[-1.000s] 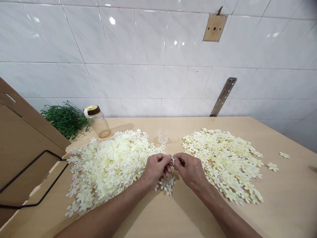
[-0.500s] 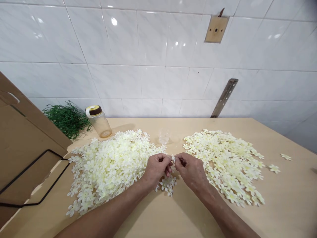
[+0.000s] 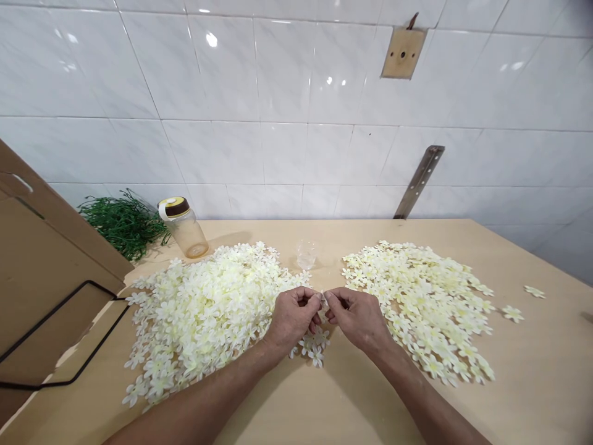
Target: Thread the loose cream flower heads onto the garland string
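Note:
My left hand (image 3: 296,314) and my right hand (image 3: 354,314) meet at the middle of the table, fingertips pinched together. Between them is a small white artificial flower (image 3: 323,298), mostly covered by the fingers. Just beyond the hands stands a small clear plastic cup (image 3: 306,254); its contents are hard to make out. A few loose white flowers (image 3: 315,353) lie on the table under my hands. To the left spreads a heaped pile of white flowers (image 3: 208,309). On the right lies a flatter spread of yellowish-white flowers (image 3: 430,303).
A clear bottle (image 3: 188,232) with a brown and yellow lid stands at the back left, beside green plastic stems (image 3: 123,222). A cardboard box (image 3: 50,272) and a black metal frame (image 3: 88,364) border the left side. A metal bracket (image 3: 419,182) is on the tiled wall.
My fingertips have come closer together around the small flower, which now shows less. My right hand has shifted slightly left. The piles look the same.

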Tool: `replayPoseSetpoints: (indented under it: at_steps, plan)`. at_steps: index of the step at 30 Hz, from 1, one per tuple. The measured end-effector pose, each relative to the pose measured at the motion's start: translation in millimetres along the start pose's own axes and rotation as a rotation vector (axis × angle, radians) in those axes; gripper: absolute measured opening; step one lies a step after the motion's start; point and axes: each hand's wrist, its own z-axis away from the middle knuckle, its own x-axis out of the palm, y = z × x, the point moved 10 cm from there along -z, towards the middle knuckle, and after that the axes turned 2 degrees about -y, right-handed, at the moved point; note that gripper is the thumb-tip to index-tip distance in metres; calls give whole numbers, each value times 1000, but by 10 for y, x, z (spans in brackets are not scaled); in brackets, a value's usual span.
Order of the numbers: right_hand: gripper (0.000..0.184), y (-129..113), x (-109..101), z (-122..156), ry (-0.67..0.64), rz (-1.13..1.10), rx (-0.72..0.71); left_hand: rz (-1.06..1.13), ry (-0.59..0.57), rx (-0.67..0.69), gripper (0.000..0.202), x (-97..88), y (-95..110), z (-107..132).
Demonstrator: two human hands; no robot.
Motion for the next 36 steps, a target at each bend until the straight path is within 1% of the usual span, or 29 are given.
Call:
replayPoseSetpoints:
  at_steps: [5, 12, 15, 17, 19, 20, 22, 23, 24, 25, 28, 30, 33, 36]
  plan:
    - [28, 129, -20, -21, 16, -57, 124, 1, 15, 19, 24, -4, 11, 2]
    - [26, 263, -163, -49, 69, -66, 253, 40, 89, 62, 27, -95, 68, -8]
    - [29, 301, -272, -73, 100, -34, 259, 85, 138, 73, 29, -178, 105, -25]
    - [28, 314, -393, -80, 163, 9, 253, 117, 170, 87, 29, -238, 143, -39]
    - [27, 267, -492, -80, 218, 25, 202, 145, 193, 94, 29, -286, 172, -53]
    - [27, 212, -482, -89, 195, 8, 149, 156, 201, 94, 29, -304, 180, -59]
    - [29, 69, -347, -102, 55, -65, 27, 161, 210, 93, 29, -317, 188, -63]
    - [31, 7, -254, -95, -30, -103, -16, 157, 208, 95, 30, -311, 190, -61]
    - [32, -29, -194, -83, -73, -135, -34, 150, 202, 100, 30, -297, 193, -56]
    - [33, -32, -170, -74, -72, -159, -25, 138, 193, 107, 30, -276, 195, -48]
    - [34, 38, -138, -60, 0, -223, 36, 86, 146, 127, 30, -182, 194, -3]
    - [35, 83, -48, -56, -17, -276, 62, 43, 111, 129, 30, -116, 181, 33]
    - [35, 140, 102, -51, -83, -362, 99, -7, 79, 131, 29, -56, 168, 75]
    - [35, 165, 137, -51, -86, -394, 110, -23, 65, 120, 29, -36, 153, 83]
